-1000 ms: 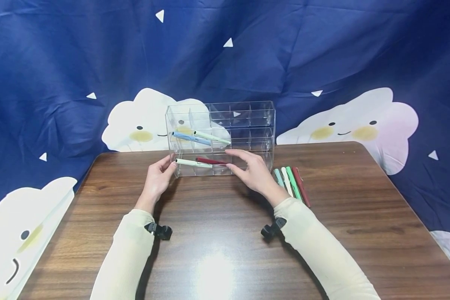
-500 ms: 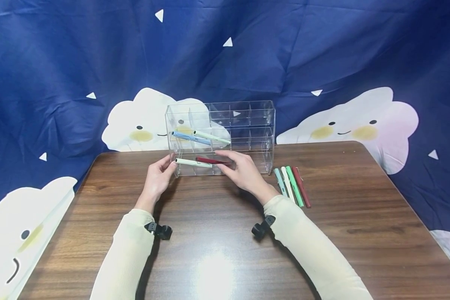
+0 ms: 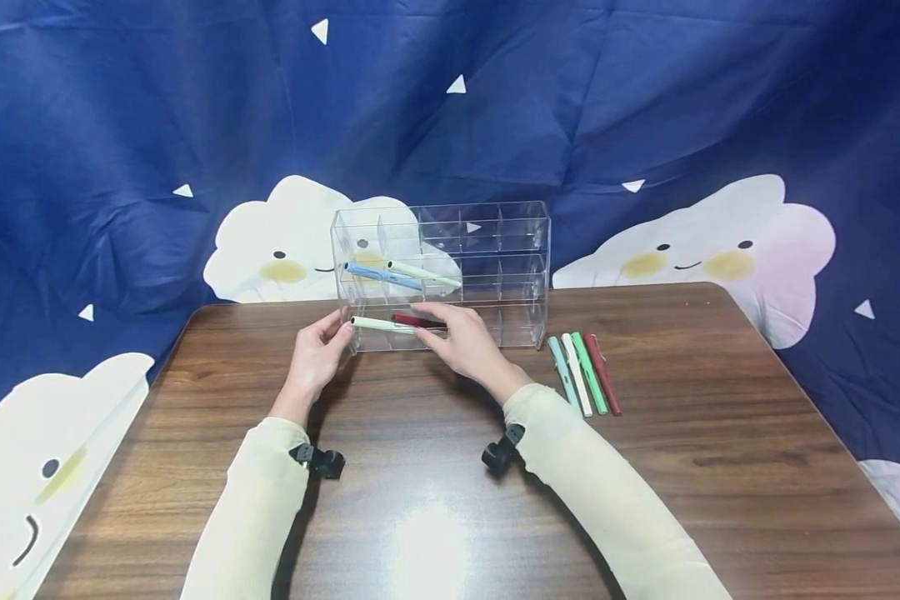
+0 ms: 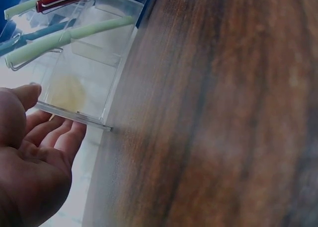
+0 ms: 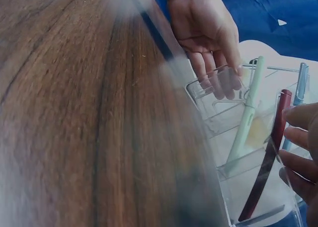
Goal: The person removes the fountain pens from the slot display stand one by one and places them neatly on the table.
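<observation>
A clear multi-compartment organizer [image 3: 525, 260] stands at the back of the table. My left hand [image 3: 311, 362] grips its left side wall, thumb on one face and fingers on the other in the left wrist view. Low in the organizer lie a pale green pen [image 3: 375, 324] and a dark red pen [image 3: 412, 320]. Above them rest a blue pen [image 3: 384, 276] and another pale green pen [image 3: 429, 276]. My right hand [image 3: 465, 340] is at the red pen [image 5: 271, 147], thumb and forefinger spread apart, covering its right end in the head view. Whether fingertips touch the pen is unclear.
Right of the organizer, a light blue pen [image 3: 563, 372], a white pen [image 3: 577, 375], a green pen [image 3: 589, 373] and a dark red pen [image 3: 603, 375] lie side by side on the wooden table [image 3: 705, 467]. A blue cloud-print curtain [image 3: 450, 142] hangs behind.
My right hand has slid left along the organizer's lower row, from the red pen's right end to over its right part. The left hand, the organizer and the pens look unmoved.
</observation>
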The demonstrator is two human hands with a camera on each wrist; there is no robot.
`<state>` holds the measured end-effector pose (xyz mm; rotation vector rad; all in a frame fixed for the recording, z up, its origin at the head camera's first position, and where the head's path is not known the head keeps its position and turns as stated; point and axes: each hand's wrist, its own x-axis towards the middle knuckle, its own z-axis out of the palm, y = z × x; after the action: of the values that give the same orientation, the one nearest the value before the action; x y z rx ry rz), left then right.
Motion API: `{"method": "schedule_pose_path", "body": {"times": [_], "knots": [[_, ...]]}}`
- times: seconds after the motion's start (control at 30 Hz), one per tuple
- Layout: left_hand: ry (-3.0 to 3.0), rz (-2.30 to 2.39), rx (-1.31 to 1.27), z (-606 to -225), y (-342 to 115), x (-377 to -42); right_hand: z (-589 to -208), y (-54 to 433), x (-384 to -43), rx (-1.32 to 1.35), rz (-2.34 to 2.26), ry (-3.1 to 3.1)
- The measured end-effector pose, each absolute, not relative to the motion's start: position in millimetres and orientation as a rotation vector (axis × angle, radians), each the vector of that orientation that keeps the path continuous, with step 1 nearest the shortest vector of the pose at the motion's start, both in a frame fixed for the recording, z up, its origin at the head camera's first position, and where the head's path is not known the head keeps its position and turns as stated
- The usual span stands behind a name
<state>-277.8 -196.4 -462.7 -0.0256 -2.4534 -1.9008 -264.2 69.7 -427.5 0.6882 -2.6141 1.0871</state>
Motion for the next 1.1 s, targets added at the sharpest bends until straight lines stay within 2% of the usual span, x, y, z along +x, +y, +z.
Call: {"method": "schedule_pose_path", "body": {"times": [0.3,0.7,1.1], "knots": [[-2.484,-1.887,-0.022,-460.9,-195.8,-276.6,-439.3,61.4,-267.1,0.56,1.022,-2.652],[-2.496,-1.879,0.001,-458.3,-196.6,-275.7,-451.5,55.1,-269.5,0.533,1.013,-2.453],[-2.486,-1.868,-0.003,-461.1,-196.6,-276.0,-448.8,59.8,-265.7,0.51,1.355,-2.281]]}}
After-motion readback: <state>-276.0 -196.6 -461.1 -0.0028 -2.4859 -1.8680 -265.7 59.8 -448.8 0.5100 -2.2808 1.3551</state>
